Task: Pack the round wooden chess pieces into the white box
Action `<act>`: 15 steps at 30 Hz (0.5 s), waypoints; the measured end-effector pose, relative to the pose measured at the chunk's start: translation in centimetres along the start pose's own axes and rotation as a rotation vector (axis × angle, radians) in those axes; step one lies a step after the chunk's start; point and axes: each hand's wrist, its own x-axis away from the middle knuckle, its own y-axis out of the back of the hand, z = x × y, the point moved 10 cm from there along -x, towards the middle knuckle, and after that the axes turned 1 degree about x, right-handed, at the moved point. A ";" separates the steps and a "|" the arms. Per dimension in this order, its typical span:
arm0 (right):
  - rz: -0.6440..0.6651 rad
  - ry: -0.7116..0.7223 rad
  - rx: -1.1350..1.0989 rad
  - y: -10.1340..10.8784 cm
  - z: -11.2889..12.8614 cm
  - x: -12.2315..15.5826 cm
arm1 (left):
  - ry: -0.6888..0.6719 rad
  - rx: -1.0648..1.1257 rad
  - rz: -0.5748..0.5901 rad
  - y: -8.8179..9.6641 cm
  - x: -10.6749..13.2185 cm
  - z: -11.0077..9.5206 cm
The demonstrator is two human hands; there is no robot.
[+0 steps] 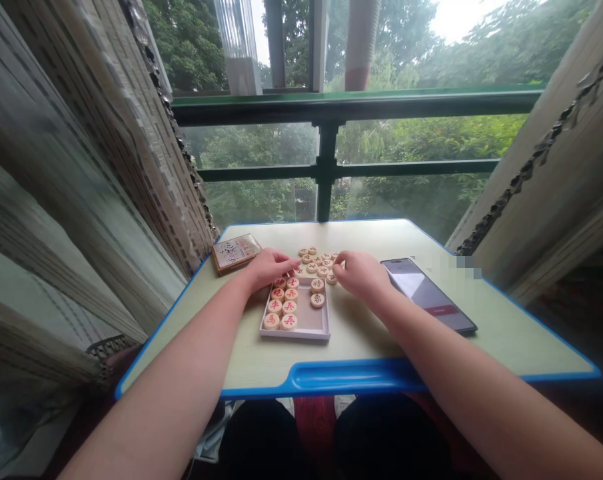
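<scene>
Loose pieces (322, 271) sit just beyond the tray (307, 323), immediately left of the curled right hand (358, 273), right of the left hand (269, 269) (can't tell if either grips one).

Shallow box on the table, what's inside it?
Inside the shallow box, red-marked round pieces stand in two columns on the left, and two dark-marked pieces sit on the right. Bare floor shows between them. What's under the pieces is hidden.
</scene>
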 end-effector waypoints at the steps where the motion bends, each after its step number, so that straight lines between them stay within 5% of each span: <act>1: -0.006 0.001 -0.004 0.1 0.0 0.0 | 0.001 0.000 0.002 0.0 0.0 0.0; 15: 0.038 0.126 -0.073 -1.2 1.2 0.2 | 0.061 0.026 0.027 0.0 -0.1 0.8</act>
